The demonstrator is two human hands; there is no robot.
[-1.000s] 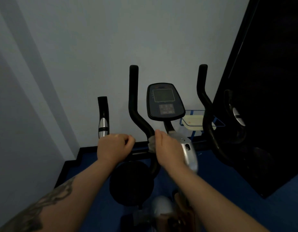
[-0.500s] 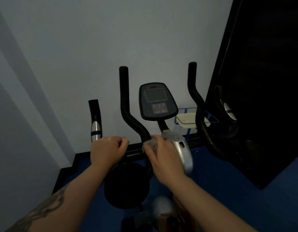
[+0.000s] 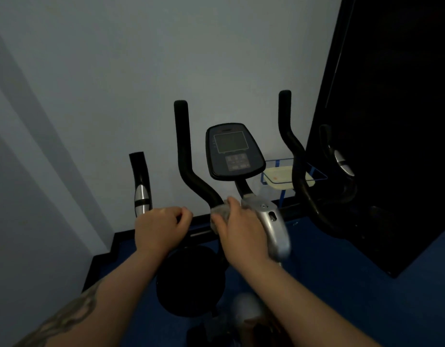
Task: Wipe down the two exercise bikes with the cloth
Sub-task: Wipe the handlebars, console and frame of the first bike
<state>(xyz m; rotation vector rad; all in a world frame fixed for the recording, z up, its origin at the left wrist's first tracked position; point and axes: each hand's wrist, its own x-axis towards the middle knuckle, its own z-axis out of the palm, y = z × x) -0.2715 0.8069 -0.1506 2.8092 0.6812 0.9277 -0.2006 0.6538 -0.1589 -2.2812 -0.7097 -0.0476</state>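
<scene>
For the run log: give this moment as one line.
right hand: presses cloth on handlebar base | left hand: grips bar | console: untouched

One bike with one console and four handle grips, one cloth, two hands, one tray.
</scene>
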